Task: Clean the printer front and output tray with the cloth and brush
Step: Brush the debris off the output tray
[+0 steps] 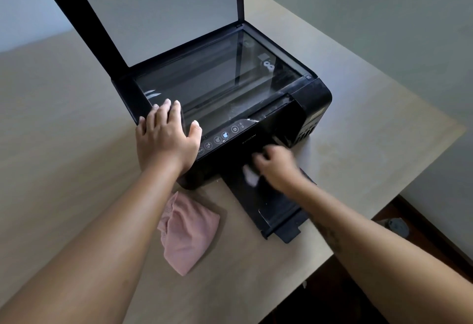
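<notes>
A black printer (pixel 312 98) stands on the table with its scanner lid (pixel 158 11) raised and the glass bare. My left hand (pixel 166 136) rests flat on the printer's front left corner, fingers straight. My right hand (pixel 275 167) is curled at the printer's front, over the inner end of the pulled-out output tray (pixel 279 216). A blurred pale thing, apparently brush bristles (pixel 250 176), sticks out below its fingers; the rest is hidden in the hand. A pink cloth (pixel 186 231) lies crumpled on the table left of the tray.
The beige table (pixel 64 144) ends in an edge close to the tray's right and front. Beyond that edge, low on the right, a small grey object (pixel 398 226) sits on a dark floor. A wall rises at the right.
</notes>
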`<state>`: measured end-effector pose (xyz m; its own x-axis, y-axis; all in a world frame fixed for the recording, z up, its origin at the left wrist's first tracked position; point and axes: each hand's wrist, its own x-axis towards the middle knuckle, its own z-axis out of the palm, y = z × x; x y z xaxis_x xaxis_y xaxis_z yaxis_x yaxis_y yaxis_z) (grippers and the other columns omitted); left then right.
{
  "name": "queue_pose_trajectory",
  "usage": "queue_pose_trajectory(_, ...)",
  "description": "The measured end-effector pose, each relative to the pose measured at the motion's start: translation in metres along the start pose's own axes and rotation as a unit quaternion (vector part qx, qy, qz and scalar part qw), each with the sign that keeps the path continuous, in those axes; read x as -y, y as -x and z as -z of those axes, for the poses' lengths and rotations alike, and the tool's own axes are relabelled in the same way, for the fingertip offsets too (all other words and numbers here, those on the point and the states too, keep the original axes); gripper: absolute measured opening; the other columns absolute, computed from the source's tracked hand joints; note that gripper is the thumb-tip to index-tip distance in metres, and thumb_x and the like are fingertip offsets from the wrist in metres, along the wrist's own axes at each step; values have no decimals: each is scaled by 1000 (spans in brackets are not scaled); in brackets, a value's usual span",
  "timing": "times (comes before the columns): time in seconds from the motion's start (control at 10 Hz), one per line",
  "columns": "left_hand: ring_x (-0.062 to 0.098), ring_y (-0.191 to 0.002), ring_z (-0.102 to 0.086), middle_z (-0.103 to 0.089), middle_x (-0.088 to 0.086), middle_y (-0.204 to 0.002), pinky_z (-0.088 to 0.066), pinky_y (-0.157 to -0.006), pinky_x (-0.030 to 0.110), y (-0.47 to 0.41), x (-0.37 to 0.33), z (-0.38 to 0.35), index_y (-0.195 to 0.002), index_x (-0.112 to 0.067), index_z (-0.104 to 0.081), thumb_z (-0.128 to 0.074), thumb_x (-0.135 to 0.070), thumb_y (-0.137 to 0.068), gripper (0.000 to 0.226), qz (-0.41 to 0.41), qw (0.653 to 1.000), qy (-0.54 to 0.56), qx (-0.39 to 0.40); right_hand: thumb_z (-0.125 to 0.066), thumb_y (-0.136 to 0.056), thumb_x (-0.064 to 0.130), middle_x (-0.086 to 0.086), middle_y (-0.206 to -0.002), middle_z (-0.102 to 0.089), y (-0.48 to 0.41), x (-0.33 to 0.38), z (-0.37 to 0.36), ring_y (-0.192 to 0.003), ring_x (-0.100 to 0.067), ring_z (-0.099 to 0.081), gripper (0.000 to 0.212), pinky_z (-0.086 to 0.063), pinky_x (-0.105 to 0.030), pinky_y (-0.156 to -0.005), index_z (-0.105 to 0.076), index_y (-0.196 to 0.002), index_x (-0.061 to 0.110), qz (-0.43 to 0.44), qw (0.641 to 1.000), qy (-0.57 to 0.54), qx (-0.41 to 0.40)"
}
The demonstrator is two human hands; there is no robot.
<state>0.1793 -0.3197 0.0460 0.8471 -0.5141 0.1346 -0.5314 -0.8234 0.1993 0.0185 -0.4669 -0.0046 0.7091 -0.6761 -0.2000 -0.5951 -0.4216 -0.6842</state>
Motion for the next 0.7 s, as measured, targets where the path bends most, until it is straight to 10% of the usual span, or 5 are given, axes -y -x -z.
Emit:
queue_pose_trajectory(0.1,19,-147,-15,-23,-2,-160,-8,-120,43,-1,1,0,-151,-22,-29,-34,-53,-93,66,-1,1000,2,-4,-58,-90,20,-7,-86,-60,-11,-34,37,-73,-21,-54,15,-39,-28,-57,-63,-99,10,-62,986,-16,-154)
queue_pose_trajectory(0.3,19,-147,-16,-24,-2,-160,-8,-120,43,-1,0,-2,-150,-23,-30,-33,-53,-92,65,0,1000,3,-2,-52,-85,19,-5,-92,-57,26,-42,14,-77,-28,-56,14,-51,-38,-54,-62,-95,19,375,884,265,88)
queue_pose_trajectory(0.4,19,-147,-16,-24,-2,-160,-8,-120,43,-1,1,0,-150,-22,-30,-34,-53,-92,66,0,1000,3,-4,-42,-96,29,0,-91,-54,38,-35,13,-77,-21,-50,20,-49,-39,-60,-60,-99,21,410,877,214,129)
queue_pose_trajectory(0.6,19,-147,-16,-24,-2,-160,-7,-120,43,-1,1,-1,-150,-22,-29,-34,-53,-92,66,1,1000,5,-3,-51,-94,13,-20,-99,-60,-4,-53,34,-91,-38,-57,16,-46,-44,-73,-49,-109,8,130,976,172,-37)
queue_pose_trajectory(0.7,19,-147,-15,-23,-1,-160,-7,-120,43,0,0,-1,-150,-23,-29,-34,-53,-92,66,2,1000,5,-1,-51,-92,9,-21,-105,-59,-3,-38,19,-101,-39,-56,19,-47,-43,-78,-54,-110,4,135,958,247,-51)
